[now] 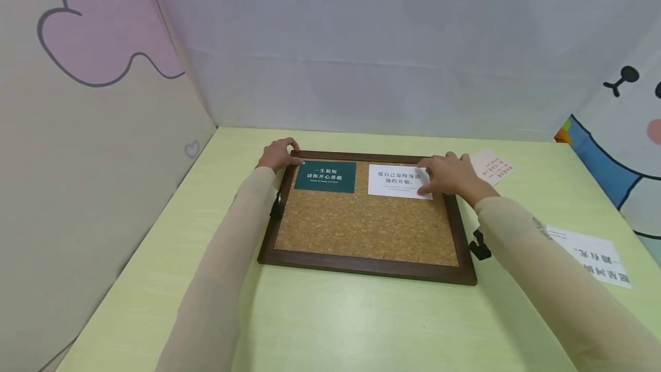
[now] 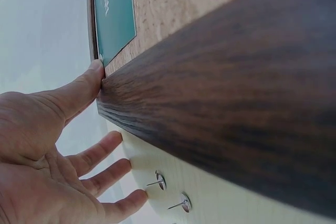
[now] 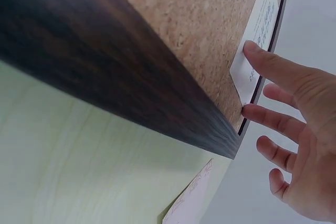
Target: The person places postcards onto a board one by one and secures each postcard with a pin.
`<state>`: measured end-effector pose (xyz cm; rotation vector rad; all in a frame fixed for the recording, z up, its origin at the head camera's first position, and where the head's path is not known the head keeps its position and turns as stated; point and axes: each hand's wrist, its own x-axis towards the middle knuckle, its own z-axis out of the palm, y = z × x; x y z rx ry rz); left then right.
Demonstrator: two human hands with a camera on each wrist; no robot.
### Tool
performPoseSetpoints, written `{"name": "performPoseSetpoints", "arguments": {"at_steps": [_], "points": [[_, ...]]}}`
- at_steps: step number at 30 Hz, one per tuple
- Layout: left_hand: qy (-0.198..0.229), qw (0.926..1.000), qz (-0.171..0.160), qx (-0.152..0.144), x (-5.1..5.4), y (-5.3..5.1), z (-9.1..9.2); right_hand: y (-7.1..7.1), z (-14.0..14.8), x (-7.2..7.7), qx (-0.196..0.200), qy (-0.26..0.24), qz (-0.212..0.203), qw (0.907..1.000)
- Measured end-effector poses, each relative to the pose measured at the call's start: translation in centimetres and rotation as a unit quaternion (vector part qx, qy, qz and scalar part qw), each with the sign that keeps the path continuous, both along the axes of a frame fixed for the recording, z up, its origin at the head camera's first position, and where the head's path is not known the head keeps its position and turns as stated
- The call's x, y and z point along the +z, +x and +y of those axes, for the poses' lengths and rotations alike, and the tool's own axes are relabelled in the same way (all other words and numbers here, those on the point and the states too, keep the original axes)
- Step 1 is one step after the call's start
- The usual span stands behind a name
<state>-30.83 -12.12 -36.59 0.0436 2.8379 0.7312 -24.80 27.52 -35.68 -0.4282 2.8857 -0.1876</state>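
A brown-framed cork board [image 1: 361, 228] lies on the table, with a green card [image 1: 325, 177] and a white card [image 1: 395, 181] along its upper part. My left hand [image 1: 277, 155] is at the board's upper left corner. In the left wrist view its thumb presses by the green card's corner, beside a small shiny pin head [image 2: 101, 57], while the other fingers spread past the frame. My right hand [image 1: 451, 177] touches the white card's right end. Its thumb rests on the card, and the index fingertip meets the card's corner, seen in the right wrist view.
Two thumbtacks [image 2: 184, 203] lie on the table beside the frame's left side. A pale pink card [image 1: 490, 166] and another white card [image 1: 594, 254] lie to the right. Black clip-like pieces [image 1: 480, 247] stick out from the frame's sides. Printed cloth walls [image 1: 361, 45] surround the table.
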Motion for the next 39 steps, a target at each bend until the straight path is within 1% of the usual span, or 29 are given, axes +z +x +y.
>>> {"name": "performPoseSetpoints", "arguments": {"at_steps": [8,16,20,25,28,31,36,39], "points": [[0.001,1.0000,0.003,-0.001,-0.2,0.2,-0.5,-0.2,-1.1,0.5,0.014,0.021,-0.015,0.9996],[0.001,1.0000,0.002,0.000,-0.3,-0.1,-1.3,-0.7,-2.5,1.0,0.019,0.037,-0.023,0.9989],[-0.002,1.0000,-0.006,-0.001,-0.4,-0.4,-1.9,-0.8,-3.3,1.1,0.019,0.034,-0.035,0.9986],[0.001,0.9997,-0.019,-0.015,-0.7,-0.5,-2.6,-1.0,-3.9,1.1,0.023,0.039,-0.039,0.9982],[0.015,0.9992,-0.031,-0.021,-0.5,-0.3,-3.1,-1.0,-4.2,1.2,0.025,0.043,-0.041,0.9979],[0.032,0.9985,-0.037,-0.024,-0.2,0.2,-3.6,-1.1,-4.4,1.3,0.024,0.041,-0.048,0.9977],[0.049,0.9982,-0.028,-0.017,0.1,1.0,-4.6,-1.2,-4.5,1.4,0.023,0.033,-0.057,0.9975],[0.042,0.9988,-0.023,-0.009,0.0,1.4,-5.3,-1.4,-4.6,1.3,0.023,0.033,-0.058,0.9975]]}}
